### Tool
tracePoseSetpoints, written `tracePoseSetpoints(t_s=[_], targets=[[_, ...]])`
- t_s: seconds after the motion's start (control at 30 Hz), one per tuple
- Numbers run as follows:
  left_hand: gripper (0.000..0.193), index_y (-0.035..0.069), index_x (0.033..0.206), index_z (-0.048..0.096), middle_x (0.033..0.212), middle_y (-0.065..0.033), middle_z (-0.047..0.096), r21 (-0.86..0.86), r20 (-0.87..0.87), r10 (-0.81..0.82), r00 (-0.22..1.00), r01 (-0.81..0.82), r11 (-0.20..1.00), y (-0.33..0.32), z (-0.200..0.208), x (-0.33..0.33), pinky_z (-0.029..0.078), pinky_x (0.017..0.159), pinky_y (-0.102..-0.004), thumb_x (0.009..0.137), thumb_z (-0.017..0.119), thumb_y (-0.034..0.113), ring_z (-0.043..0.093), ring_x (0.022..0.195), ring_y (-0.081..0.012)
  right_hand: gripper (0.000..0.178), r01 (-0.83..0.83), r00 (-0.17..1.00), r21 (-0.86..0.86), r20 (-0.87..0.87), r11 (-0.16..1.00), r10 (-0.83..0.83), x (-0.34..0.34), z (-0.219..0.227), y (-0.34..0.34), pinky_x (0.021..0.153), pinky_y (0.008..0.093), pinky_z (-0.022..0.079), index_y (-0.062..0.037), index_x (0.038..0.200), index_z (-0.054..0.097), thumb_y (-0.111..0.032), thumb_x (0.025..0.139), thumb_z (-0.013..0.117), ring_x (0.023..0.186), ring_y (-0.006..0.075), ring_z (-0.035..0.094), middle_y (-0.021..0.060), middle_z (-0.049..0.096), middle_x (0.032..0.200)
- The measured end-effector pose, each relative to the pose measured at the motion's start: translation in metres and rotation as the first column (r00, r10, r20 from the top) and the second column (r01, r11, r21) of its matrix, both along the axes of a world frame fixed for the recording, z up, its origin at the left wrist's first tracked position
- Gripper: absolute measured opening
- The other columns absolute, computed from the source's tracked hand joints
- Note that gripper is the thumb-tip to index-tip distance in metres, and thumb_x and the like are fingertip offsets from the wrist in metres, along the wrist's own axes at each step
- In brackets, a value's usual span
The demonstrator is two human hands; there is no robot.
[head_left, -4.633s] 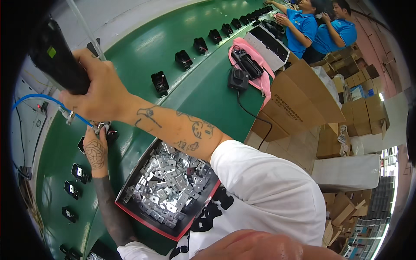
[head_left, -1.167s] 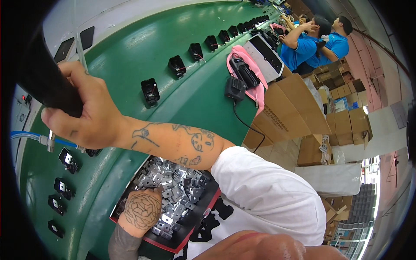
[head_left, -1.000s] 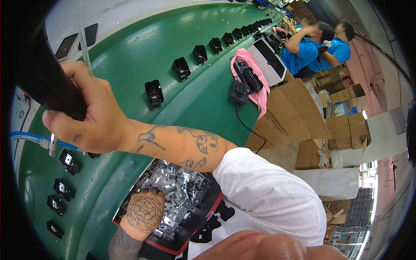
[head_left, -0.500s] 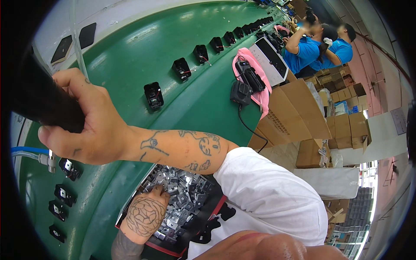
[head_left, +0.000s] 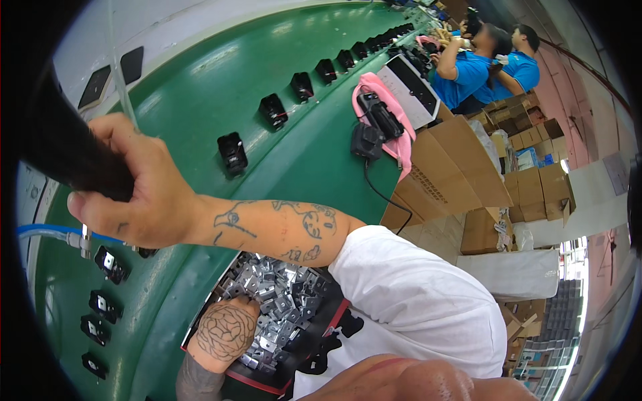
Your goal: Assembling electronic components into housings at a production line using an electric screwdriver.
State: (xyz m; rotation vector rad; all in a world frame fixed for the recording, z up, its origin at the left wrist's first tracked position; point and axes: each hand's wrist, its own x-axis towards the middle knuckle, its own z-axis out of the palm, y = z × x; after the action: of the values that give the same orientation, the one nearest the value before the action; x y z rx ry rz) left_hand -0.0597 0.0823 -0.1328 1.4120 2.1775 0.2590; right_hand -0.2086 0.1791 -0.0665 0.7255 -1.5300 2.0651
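My right hand (head_left: 144, 184) reaches across to the left, its fingers wrapped around a thick black cylindrical tool (head_left: 73, 150); the tool's far end fades into the dark rim. Just below that hand is a clear and blue hose with a metal fitting (head_left: 85, 242). My left hand (head_left: 226, 327) rests in a box of small silver metal brackets (head_left: 284, 311), which has a red-trimmed edge. Its fingers dip among the brackets and are hidden. Beneath the right hand, several black housings with silver plates (head_left: 110, 265) stand on the green surface.
A line of black open housings (head_left: 232, 154) runs along the green bench (head_left: 180, 100) into the distance. Nearer on the right lie a pink pouch (head_left: 401, 123) with black devices, a white panel (head_left: 408, 87) and cardboard boxes (head_left: 461, 167). Two people in blue shirts (head_left: 461, 77) work farther off.
The whole view has shifted slightly. My right hand and its black tool sit a little farther right; my left hand stays among the brackets.
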Motion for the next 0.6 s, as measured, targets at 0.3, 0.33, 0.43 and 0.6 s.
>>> tracePoseSetpoints(t_s=[0.3, 0.33, 0.43, 0.6], targets=[[0.012, 0.007, 0.086, 0.056, 0.07, -0.0033, 0.058, 0.223, -0.528, -0.038, 0.848, 0.181, 0.958, -0.014, -0.05, 0.005, 0.047, 0.058, -0.03, 0.093, 0.048, 0.012, 0.056, 0.057, -0.0188, 0.037, -0.081, 0.993, -0.101, 0.08, 0.992, 0.089, 0.003, 0.009, 0.005, 0.055, 0.0246, 0.04, -0.0059, 0.103, 0.051, -0.007, 0.07, 0.067, 0.056, 0.0111, 0.045, -0.0005, 0.056, 0.069], [0.011, 0.007, 0.087, 0.056, 0.071, -0.0038, 0.059, 0.22, -0.502, -0.04, 0.864, 0.172, 0.96, -0.013, -0.049, 0.002, 0.047, 0.059, -0.0305, 0.092, 0.049, 0.012, 0.057, 0.058, -0.0197, 0.038, -0.078, 0.994, -0.072, 0.075, 0.994, 0.084, 0.002, 0.007, 0.007, 0.056, 0.0238, 0.04, -0.0056, 0.105, 0.051, -0.007, 0.07, 0.067, 0.057, 0.0103, 0.046, -0.0007, 0.056, 0.07], [0.008, 0.006, 0.09, 0.057, 0.073, -0.0055, 0.061, 0.206, -0.42, -0.045, 0.906, 0.143, 0.968, -0.003, -0.048, -0.002, 0.048, 0.061, -0.0321, 0.09, 0.052, 0.012, 0.059, 0.061, -0.0222, 0.042, -0.072, 0.996, 0.014, 0.061, 0.997, 0.071, 0.0, 0.001, 0.013, 0.058, 0.0215, 0.04, -0.0047, 0.111, 0.05, -0.004, 0.073, 0.067, 0.06, 0.008, 0.048, -0.0014, 0.058, 0.075], [0.011, 0.005, 0.095, 0.058, 0.077, -0.0082, 0.064, 0.143, -0.269, -0.031, 0.963, 0.072, 0.987, 0.006, -0.016, -0.006, 0.05, 0.064, -0.0347, 0.087, 0.056, 0.012, 0.062, 0.066, -0.0265, 0.042, -0.056, 0.998, 0.01, 0.03, 0.998, 0.056, 0.0, 0.004, 0.011, 0.059, 0.0211, 0.039, -0.005, 0.111, 0.05, -0.004, 0.073, 0.067, 0.06, 0.008, 0.047, -0.0016, 0.057, 0.075]])
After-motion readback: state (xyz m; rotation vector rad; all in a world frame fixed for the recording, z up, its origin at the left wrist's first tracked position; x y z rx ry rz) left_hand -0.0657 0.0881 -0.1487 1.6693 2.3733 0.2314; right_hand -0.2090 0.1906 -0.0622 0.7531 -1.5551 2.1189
